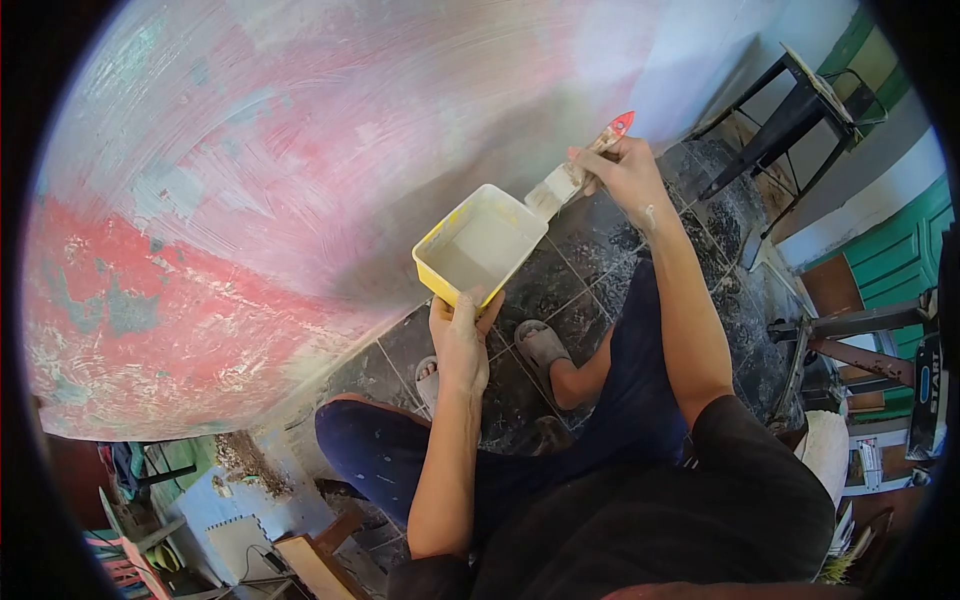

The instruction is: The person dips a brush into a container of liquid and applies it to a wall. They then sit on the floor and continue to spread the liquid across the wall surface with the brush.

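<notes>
My left hand point(464, 340) grips the near end of a yellow rectangular tub point(437, 285), thumb over the rim and fingers beneath. Pale, off-white paint point(483, 250) lies inside it. In my right hand point(624, 180) is a paintbrush point(610, 133) with a worn handle and a red tip, held bristles down. Its paint-coated bristles point(550, 196) are right at the tub's right rim. Some pale paint is smeared on my right wrist. Beyond the tub rises a wall point(260, 180) with whitish strokes over red and pink.
A black metal stool point(800, 110) stands against the wall at the upper right. Dark floor tiles point(585, 245) spattered with white lie under my sandalled feet. Metal frames point(870, 325) and a green door point(905, 260) are on the right; assorted clutter fills the lower left.
</notes>
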Action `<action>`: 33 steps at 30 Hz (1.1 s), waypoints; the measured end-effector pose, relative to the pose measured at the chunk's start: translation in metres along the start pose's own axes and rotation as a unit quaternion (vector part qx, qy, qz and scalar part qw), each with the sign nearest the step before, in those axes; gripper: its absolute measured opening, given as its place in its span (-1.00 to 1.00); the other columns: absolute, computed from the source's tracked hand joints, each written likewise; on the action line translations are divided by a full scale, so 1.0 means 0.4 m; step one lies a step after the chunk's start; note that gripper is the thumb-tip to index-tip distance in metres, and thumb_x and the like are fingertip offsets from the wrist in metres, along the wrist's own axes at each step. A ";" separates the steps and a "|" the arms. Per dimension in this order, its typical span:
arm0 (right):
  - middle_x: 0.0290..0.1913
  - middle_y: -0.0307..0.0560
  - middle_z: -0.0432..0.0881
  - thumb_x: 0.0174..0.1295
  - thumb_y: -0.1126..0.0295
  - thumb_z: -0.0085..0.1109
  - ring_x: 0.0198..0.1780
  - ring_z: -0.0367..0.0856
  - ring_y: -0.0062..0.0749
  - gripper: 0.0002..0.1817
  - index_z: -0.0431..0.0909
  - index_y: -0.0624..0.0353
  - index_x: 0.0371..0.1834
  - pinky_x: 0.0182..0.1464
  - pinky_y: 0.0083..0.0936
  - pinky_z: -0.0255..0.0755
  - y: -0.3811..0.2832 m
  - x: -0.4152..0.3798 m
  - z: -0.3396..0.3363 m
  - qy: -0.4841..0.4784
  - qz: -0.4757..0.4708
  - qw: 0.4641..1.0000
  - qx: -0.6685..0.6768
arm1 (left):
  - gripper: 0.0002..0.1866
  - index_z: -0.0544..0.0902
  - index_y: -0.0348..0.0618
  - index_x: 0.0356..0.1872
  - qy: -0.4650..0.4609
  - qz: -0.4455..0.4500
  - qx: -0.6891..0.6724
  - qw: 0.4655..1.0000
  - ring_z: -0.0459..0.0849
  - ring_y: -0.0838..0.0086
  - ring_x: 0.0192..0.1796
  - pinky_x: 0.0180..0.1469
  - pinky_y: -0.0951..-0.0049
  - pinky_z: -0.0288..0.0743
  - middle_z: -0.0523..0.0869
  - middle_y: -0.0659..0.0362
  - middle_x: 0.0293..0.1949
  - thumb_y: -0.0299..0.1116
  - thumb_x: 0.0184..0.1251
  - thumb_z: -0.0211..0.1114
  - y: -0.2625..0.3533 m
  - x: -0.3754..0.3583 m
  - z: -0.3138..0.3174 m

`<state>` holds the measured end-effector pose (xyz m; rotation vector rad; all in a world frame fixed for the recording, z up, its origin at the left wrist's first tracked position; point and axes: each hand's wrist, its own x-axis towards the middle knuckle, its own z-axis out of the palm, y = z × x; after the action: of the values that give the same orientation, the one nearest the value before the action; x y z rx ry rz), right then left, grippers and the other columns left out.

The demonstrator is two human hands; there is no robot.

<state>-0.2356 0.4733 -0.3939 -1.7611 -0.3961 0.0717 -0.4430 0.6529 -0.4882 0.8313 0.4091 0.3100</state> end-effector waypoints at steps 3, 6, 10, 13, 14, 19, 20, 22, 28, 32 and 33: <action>-0.47 -0.13 0.73 0.30 0.32 0.45 -0.54 0.59 -0.58 -0.74 0.71 0.33 -0.40 -0.43 -0.58 0.46 -0.005 0.002 0.003 0.003 -0.001 1.000 0.022 | -0.55 0.42 -0.41 0.29 0.000 0.001 -0.006 1.000 0.65 0.29 0.22 0.29 0.24 0.67 0.57 0.01 0.21 -0.33 0.54 0.22 -0.007 0.000 -0.003; -0.44 -0.11 0.73 0.31 0.34 0.44 -0.51 0.60 -0.58 -0.75 0.71 0.34 -0.37 -0.42 -0.60 0.45 -0.012 -0.023 0.040 -0.066 0.018 0.998 0.002 | -0.55 0.42 -0.40 0.29 -0.003 -0.003 -0.011 1.000 0.65 0.29 0.22 0.30 0.23 0.66 0.57 0.01 0.21 -0.32 0.55 0.21 -0.001 -0.002 0.004; -0.44 -0.12 0.74 0.31 0.33 0.45 -0.51 0.60 -0.59 -0.75 0.71 0.33 -0.38 -0.42 -0.62 0.44 -0.009 -0.021 0.051 -0.069 0.023 0.994 -0.083 | -0.56 0.42 -0.41 0.28 0.000 0.001 -0.020 1.000 0.64 0.28 0.23 0.31 0.22 0.65 0.57 0.02 0.21 -0.31 0.56 0.20 0.010 -0.005 0.005; -0.46 -0.12 0.72 0.30 0.29 0.45 -0.51 0.60 -0.58 -0.72 0.71 0.33 -0.39 -0.42 -0.58 0.43 -0.010 -0.009 0.026 -0.031 0.004 0.999 -0.022 | -0.56 0.42 -0.39 0.29 -0.009 0.013 0.001 1.000 0.64 0.28 0.23 0.31 0.21 0.65 0.57 0.02 0.21 -0.29 0.58 0.18 0.004 -0.002 0.000; -0.48 -0.13 0.71 0.31 0.29 0.45 -0.52 0.59 -0.57 -0.72 0.70 0.30 -0.43 -0.41 -0.58 0.44 -0.004 -0.003 0.018 -0.012 0.013 1.000 0.004 | -0.56 0.41 -0.38 0.30 -0.006 0.011 0.001 1.000 0.64 0.28 0.23 0.30 0.21 0.65 0.57 0.03 0.21 -0.27 0.60 0.16 0.000 -0.002 -0.004; -0.41 -0.14 0.73 0.34 0.27 0.42 -0.45 0.64 -0.55 -0.77 0.68 0.17 -0.38 -0.33 -0.57 0.54 0.028 0.036 -0.001 0.025 0.030 0.994 0.100 | -0.54 0.37 -0.35 0.36 0.018 -0.008 0.012 1.000 0.64 0.26 0.26 0.28 0.17 0.67 0.56 0.02 0.26 -0.23 0.65 0.10 -0.004 0.004 -0.012; -0.34 -0.15 0.73 0.36 0.24 0.41 -0.38 0.66 -0.55 -0.79 0.66 0.12 -0.32 -0.27 -0.55 0.59 0.020 0.030 0.013 0.034 0.059 0.976 0.209 | -0.54 0.37 -0.35 0.35 0.018 -0.012 0.009 1.000 0.65 0.25 0.25 0.28 0.17 0.67 0.56 0.02 0.26 -0.23 0.65 0.11 -0.009 0.008 -0.018; -0.27 -0.16 0.74 0.38 0.21 0.40 -0.31 0.69 -0.55 -0.80 0.64 0.07 -0.26 -0.20 -0.54 0.64 0.026 0.030 0.029 0.040 0.071 0.944 0.320 | -0.55 0.38 -0.35 0.35 0.005 -0.005 0.008 1.000 0.65 0.24 0.25 0.27 0.17 0.68 0.56 0.01 0.26 -0.24 0.64 0.11 -0.006 0.006 -0.018; -0.08 -0.24 0.71 0.37 0.31 0.41 -0.03 0.69 -0.52 -0.84 0.63 0.07 -0.14 0.04 -0.49 0.67 -0.025 0.053 0.086 -0.056 0.099 0.886 0.449 | -0.56 0.41 -0.39 0.27 0.007 -0.011 0.012 1.000 0.67 0.22 0.22 0.24 0.17 0.72 0.57 -0.01 0.22 -0.24 0.60 0.14 0.001 0.005 -0.018; -0.02 -0.23 0.69 0.33 0.36 0.45 -0.01 0.68 -0.53 -0.73 0.64 0.24 -0.02 0.02 -0.51 0.67 -0.173 0.089 0.088 0.007 -0.040 0.918 0.395 | -0.56 0.42 -0.40 0.25 0.011 -0.006 0.016 1.000 0.67 0.22 0.21 0.23 0.18 0.72 0.58 -0.01 0.20 -0.23 0.60 0.16 -0.003 0.005 -0.031; 0.02 -0.22 0.68 0.30 0.36 0.47 0.00 0.67 -0.53 -0.65 0.64 0.30 0.05 0.01 -0.50 0.68 -0.227 0.103 0.079 0.033 -0.079 0.923 0.374 | -0.56 0.43 -0.40 0.25 0.012 -0.005 0.012 1.000 0.67 0.23 0.21 0.23 0.18 0.72 0.58 -0.01 0.19 -0.23 0.59 0.16 -0.002 0.003 -0.031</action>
<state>-0.2258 0.5312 -0.3074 -0.9689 -0.3931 0.0400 -0.4479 0.6610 -0.4967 0.8492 0.4388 0.3071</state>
